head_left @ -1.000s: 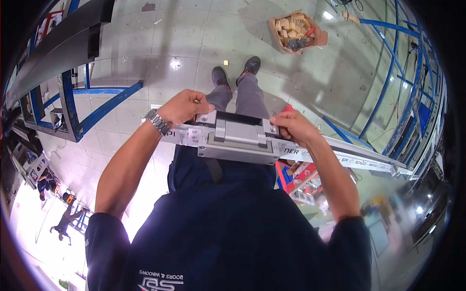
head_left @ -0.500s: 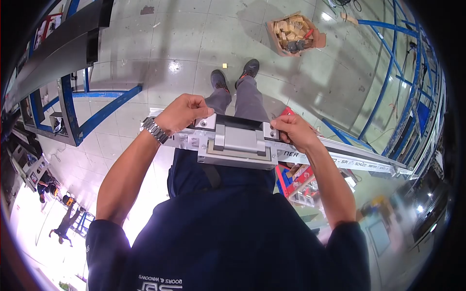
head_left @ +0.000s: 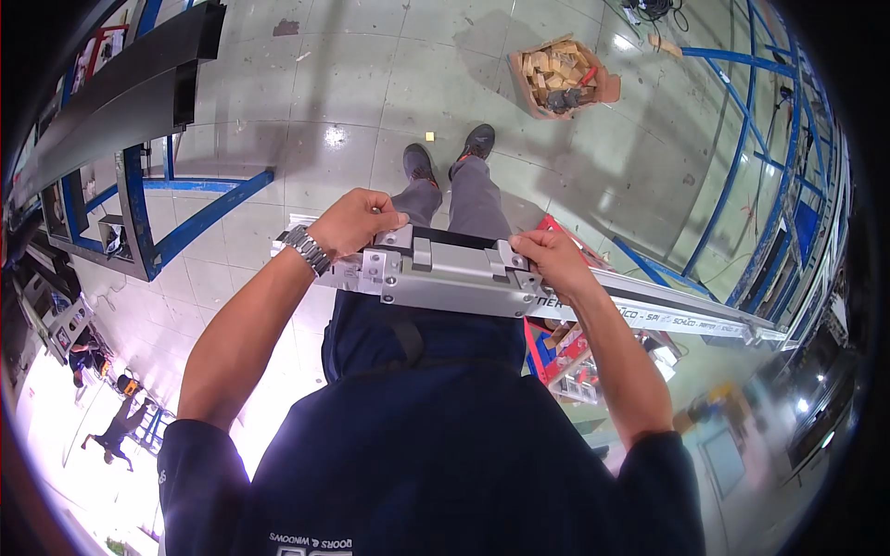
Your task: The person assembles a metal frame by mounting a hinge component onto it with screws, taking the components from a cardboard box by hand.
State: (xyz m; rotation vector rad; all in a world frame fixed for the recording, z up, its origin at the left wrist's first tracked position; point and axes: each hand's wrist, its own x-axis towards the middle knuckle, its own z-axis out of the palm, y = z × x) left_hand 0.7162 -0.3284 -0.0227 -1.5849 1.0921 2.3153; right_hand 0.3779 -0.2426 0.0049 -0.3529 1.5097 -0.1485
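A silver metal hinge (head_left: 459, 266) with screw holes in its end plates sits at the aluminium profile (head_left: 640, 313), in front of my waist. My left hand (head_left: 357, 222), below a wristwatch, is closed with thumb and fingers pinching the hinge's left end plate. At the right end plate, my right hand (head_left: 552, 259) grips in the same way, its fingers curled partly out of sight behind the metal. A dark strip shows between the two plates. Printed film covers the profile, which runs off to the right.
A cardboard box of wood blocks (head_left: 561, 79) stands on the floor beyond my feet. Blue metal racks (head_left: 209, 218) flank both sides, the left one bearing dark profiles (head_left: 120, 102). A red frame (head_left: 570, 357) is below my right forearm. Another person (head_left: 119, 431) is far left.
The hinge's body has tilted, so its recessed opening no longer shows and its front face does. Both hands have kept their grip and shifted slightly.
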